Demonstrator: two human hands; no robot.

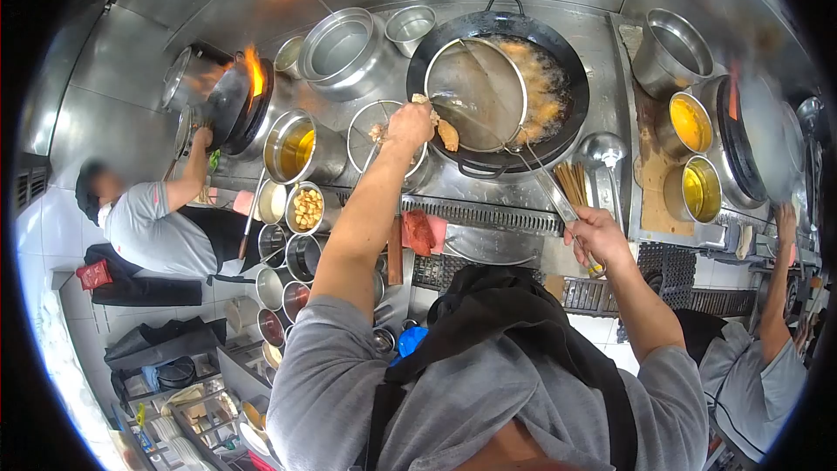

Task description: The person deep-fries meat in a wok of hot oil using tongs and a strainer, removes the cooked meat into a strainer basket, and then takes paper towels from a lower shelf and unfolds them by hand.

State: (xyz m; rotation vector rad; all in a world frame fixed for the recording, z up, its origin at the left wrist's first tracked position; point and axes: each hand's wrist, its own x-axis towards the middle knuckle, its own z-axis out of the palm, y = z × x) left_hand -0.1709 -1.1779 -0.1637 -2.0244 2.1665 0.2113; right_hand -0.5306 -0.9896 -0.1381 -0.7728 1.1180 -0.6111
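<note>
My right hand [597, 237] is closed around the handle [551, 181] of a large wire-mesh strainer [475, 92]. The strainer's round mesh lies over the left part of a black wok [571, 109]. In the wok, several golden pieces of food [540, 109] bubble in hot oil. My left hand [410, 126] is at the strainer's left rim, its fingers closed on pale battered food [425, 101]. A browner piece [448, 134] is just right of these fingers; whether they touch it I cannot tell. Beneath the left hand, a smaller round strainer [353, 144] holds some food pieces, partly hidden.
Left stand a pot of yellow oil [301, 150], a pot of pale chunks [307, 208] and a co-worker [161, 231] at a flaming wok [235, 105]. Right are a ladle [603, 150], oil pots [700, 192] and another person's arm [776, 288]. A red cloth-like item [418, 232] lies in front.
</note>
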